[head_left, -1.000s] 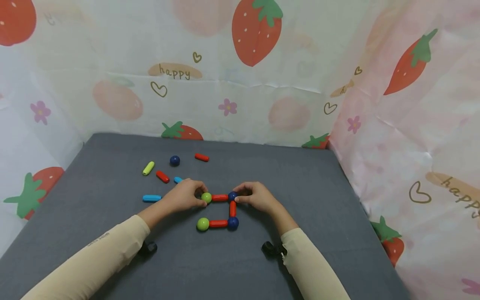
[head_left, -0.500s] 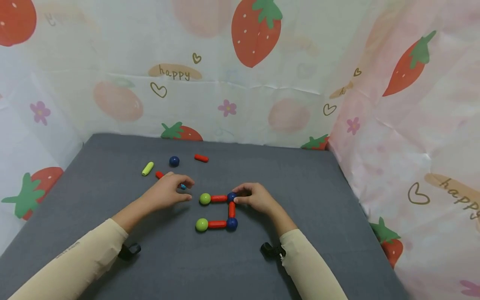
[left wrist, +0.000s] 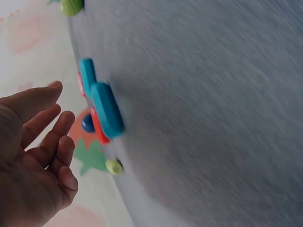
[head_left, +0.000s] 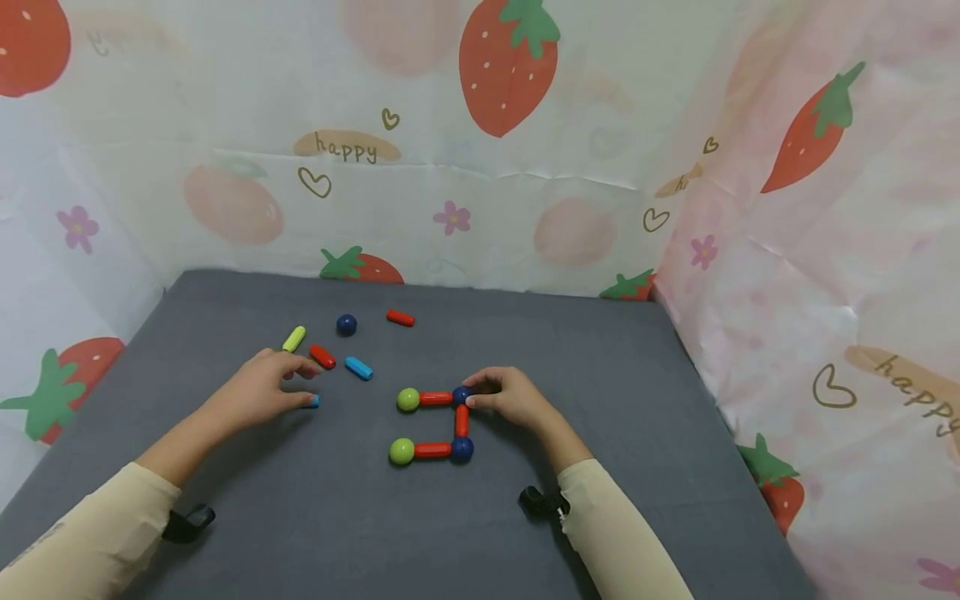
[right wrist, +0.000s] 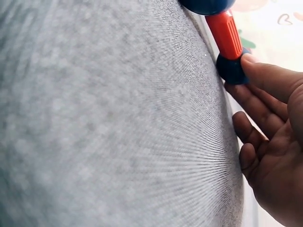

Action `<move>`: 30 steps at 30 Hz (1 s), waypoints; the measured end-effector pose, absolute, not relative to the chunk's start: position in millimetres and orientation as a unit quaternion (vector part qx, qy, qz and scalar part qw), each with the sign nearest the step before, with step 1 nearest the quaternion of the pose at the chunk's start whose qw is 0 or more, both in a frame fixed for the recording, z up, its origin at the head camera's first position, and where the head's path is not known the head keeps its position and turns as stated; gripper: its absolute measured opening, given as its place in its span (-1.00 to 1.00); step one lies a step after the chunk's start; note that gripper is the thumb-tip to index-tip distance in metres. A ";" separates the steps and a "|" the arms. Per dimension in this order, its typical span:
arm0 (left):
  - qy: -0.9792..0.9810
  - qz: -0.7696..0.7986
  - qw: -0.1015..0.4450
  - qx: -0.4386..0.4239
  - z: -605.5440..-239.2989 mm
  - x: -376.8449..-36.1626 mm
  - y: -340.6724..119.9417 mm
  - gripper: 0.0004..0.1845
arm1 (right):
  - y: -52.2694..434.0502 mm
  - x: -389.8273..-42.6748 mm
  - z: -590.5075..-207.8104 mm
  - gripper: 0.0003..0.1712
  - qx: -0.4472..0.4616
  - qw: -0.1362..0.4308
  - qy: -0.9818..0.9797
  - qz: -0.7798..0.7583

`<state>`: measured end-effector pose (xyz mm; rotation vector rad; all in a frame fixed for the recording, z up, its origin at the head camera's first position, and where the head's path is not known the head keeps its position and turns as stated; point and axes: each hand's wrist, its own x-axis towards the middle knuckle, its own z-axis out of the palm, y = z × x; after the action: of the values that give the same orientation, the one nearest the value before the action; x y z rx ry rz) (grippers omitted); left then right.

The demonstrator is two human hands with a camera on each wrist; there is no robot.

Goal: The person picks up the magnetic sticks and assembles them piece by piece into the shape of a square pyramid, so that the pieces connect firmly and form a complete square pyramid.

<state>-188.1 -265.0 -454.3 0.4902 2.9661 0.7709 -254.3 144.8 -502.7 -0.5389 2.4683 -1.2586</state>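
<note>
The right hand [head_left: 513,398] is pinching the far blue ball [head_left: 461,396] of a ball-and-rod frame [head_left: 462,422]; the left hand [head_left: 273,387], fingers parted and empty, is hovering beside a blue rod [head_left: 314,402] on the gray tabletop [head_left: 375,533], probably light, stiff and slick, best taken mid-length.

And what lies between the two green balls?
Just bare gray cloth between the farther green ball and the nearer green ball, as the head view shows.
</note>
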 end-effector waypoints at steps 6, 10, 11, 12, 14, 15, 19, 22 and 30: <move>0.958 0.241 0.024 0.151 -465.4 -187.6 -280.9 -0.59 | 144.7 -253.3 -503.2 -0.70 -0.188 0.159 0.864 -0.439; 0.961 0.233 0.035 0.144 -471.2 -190.5 -285.0 -0.60 | 144.5 -252.3 -503.2 -0.70 -0.190 0.159 0.863 -0.440; 0.961 0.232 0.037 0.145 -472.3 -191.8 -285.5 -0.60 | 144.4 -252.2 -502.7 -0.70 -0.190 0.158 0.863 -0.441; 0.961 0.231 0.039 0.146 -473.2 -193.1 -285.9 -0.60 | 144.3 -252.1 -502.2 -0.70 -0.190 0.157 0.863 -0.442; 0.960 0.230 0.045 0.150 -474.8 -195.8 -286.6 -0.62 | 143.7 -252.2 -500.8 -0.71 -0.188 0.156 0.863 -0.442; 0.960 0.230 0.047 0.153 -475.5 -196.9 -286.9 -0.63 | 143.3 -252.3 -499.7 -0.71 -0.188 0.156 0.863 -0.442; 0.960 0.227 0.061 0.153 -479.1 -201.6 -287.7 -0.67 | 142.1 -252.0 -497.8 -0.70 -0.190 0.156 0.862 -0.442; 0.961 0.224 0.071 0.147 -480.0 -203.1 -287.3 -0.71 | 142.0 -251.8 -497.9 -0.70 -0.192 0.157 0.863 -0.440; 0.962 0.219 0.091 0.139 -478.7 -206.7 -283.6 -0.72 | 143.9 -252.5 -498.3 -0.70 -0.191 0.156 0.862 -0.443</move>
<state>-206.7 -283.6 -478.7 0.4117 2.8566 0.6500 -252.5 143.9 -498.3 -0.5476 2.4672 -1.2683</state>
